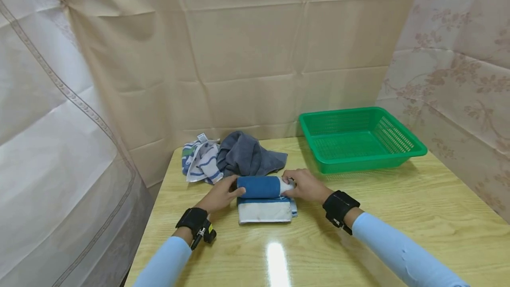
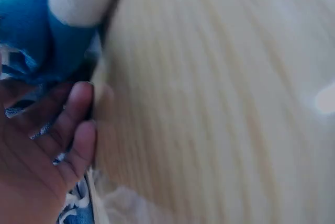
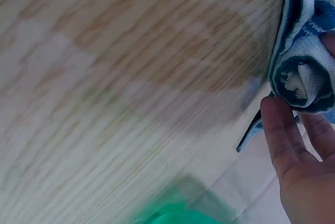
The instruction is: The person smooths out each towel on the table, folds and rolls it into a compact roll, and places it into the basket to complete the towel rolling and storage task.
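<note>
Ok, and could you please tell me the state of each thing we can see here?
Blue-white towel: partly rolled, the rest folded flat
Left hand: holds the roll's left end
Right hand: holds the roll's right end
Gray cloth: crumpled
Striped cloth: crumpled, label showing
Basket: upright
Beige sheet: hanging, creased

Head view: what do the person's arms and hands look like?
Left hand and right hand wear no gloves. Light-blue fabric sleeves end short of wide black wristbands. The left wristband carries a small black device with a yellow marking.
</note>
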Action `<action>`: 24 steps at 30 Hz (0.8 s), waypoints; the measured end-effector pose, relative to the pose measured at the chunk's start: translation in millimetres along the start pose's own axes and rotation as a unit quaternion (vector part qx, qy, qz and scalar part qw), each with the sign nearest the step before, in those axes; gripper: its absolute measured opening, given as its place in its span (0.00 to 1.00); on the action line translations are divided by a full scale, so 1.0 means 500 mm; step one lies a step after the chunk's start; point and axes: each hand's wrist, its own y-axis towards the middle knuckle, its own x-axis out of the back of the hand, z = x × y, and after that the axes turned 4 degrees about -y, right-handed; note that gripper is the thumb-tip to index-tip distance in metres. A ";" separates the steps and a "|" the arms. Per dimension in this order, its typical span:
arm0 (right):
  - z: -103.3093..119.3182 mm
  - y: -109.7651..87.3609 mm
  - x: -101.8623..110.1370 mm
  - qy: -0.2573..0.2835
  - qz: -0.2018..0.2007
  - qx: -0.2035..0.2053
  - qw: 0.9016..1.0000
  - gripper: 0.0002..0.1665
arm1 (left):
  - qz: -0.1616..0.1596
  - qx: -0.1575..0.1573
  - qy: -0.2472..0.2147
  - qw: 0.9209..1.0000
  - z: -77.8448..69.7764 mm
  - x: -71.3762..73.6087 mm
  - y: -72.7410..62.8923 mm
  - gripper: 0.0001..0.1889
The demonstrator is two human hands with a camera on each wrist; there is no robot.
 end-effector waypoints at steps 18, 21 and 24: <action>-0.027 -0.007 0.015 0.311 0.082 -0.105 0.941 0.11 | -0.016 0.113 -0.040 0.993 -0.015 0.008 0.009 0.36; -0.026 -0.006 0.016 0.334 0.092 -0.140 0.928 0.17 | -0.004 0.115 -0.042 0.992 -0.011 0.013 0.013 0.33; -0.023 -0.005 0.018 0.338 0.097 -0.173 0.920 0.26 | 0.009 0.111 -0.043 0.993 -0.009 0.016 0.016 0.30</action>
